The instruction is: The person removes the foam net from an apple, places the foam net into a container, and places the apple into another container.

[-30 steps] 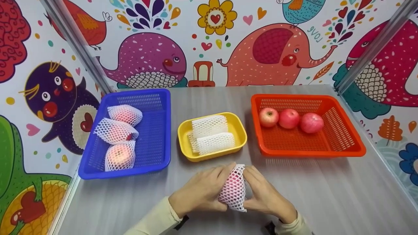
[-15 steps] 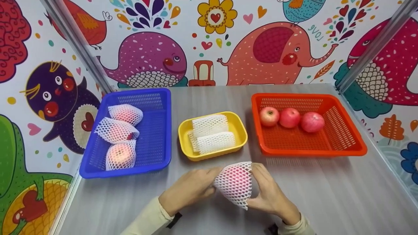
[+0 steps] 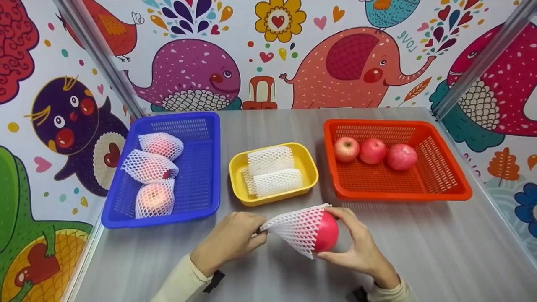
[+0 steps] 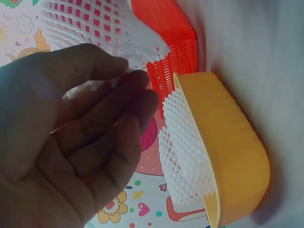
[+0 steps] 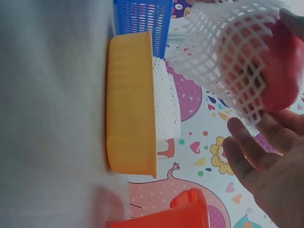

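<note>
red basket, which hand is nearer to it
Right: the right hand grips the apple in front of the red basket; the left hand pinches the net farther left.

Head view: bright, diffuse, sharp; wrist views: dimmer, softer.
Left hand (image 4: 95,121) shaded in left wrist view; tabletop (image 5: 52,118) blurred in both wrist views; soft shadow below red basket (image 3: 402,196).

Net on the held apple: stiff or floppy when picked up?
Probably floppy: the net bunches narrow toward the left hand. Likely light, given its thin strands and open holes. May stretch, as it widens around the apple.
</note>
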{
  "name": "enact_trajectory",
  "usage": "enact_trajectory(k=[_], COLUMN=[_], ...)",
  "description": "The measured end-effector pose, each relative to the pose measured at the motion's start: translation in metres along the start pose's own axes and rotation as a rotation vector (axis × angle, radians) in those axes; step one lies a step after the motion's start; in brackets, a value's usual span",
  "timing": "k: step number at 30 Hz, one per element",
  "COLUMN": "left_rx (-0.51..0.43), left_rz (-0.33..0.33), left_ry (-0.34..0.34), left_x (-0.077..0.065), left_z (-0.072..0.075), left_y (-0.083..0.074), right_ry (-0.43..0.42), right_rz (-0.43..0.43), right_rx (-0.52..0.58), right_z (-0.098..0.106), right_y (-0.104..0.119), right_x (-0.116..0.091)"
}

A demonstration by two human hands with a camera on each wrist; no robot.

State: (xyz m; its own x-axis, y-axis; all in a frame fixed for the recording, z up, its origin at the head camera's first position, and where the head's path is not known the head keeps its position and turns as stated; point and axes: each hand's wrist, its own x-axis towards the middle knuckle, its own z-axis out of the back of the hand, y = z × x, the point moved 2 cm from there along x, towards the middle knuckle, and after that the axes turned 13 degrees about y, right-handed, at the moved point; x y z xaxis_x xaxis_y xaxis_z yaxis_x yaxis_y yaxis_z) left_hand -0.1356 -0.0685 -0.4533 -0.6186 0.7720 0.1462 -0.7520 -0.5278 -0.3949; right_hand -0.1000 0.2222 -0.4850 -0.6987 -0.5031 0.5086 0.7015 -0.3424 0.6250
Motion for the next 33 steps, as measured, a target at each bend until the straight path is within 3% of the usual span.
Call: enact_trajectory(k=[9,12,14,16,19,21,23,27,33], left_rx=[-0.07,-0.076,-0.068,-0.062,-0.053,-0.057,-0.061,-0.069,-0.068], left_rz=[0.015,0.015,0.025,0.039,0.067,0.082,0.091,0.103,0.111], left_ry=[-0.016,-0.028,-0.032,-0.038,-0.039,-0.035,-0.025,-0.008,-0.004], left_x=[-0.001,-0.002,-0.002,-0.003,-0.005,-0.007,-0.009,-0.011,-0.013], left_z=[0.005,0.007,0.008,0.009,0.01,0.01,0.009,0.008,0.007], left_y=[0.002,0.002,0.002,0.002,0.004,0.004,0.005,0.006,0.007], right_ry=[-0.017,-0.074,-0.118,-0.174,-0.185,-0.139,-0.06,0.079,0.268], right_rz=[0.063,0.062,0.04,-0.048,-0.289,-0.47,-0.59,-0.716,-0.865], right_rx=[0.493,0.578,0.565,0.433,0.072,-0.165,-0.32,-0.442,-0.481], right_z=[0.02,0.032,0.045,0.067,0.107,0.134,0.155,0.188,0.216], right_y=[0.003,0.001,-0.001,-0.005,-0.018,-0.032,-0.048,-0.083,-0.126], right_x=[-0.004,-0.005,-0.006,-0.006,-0.004,-0.002,-0.001,-0.005,-0.018])
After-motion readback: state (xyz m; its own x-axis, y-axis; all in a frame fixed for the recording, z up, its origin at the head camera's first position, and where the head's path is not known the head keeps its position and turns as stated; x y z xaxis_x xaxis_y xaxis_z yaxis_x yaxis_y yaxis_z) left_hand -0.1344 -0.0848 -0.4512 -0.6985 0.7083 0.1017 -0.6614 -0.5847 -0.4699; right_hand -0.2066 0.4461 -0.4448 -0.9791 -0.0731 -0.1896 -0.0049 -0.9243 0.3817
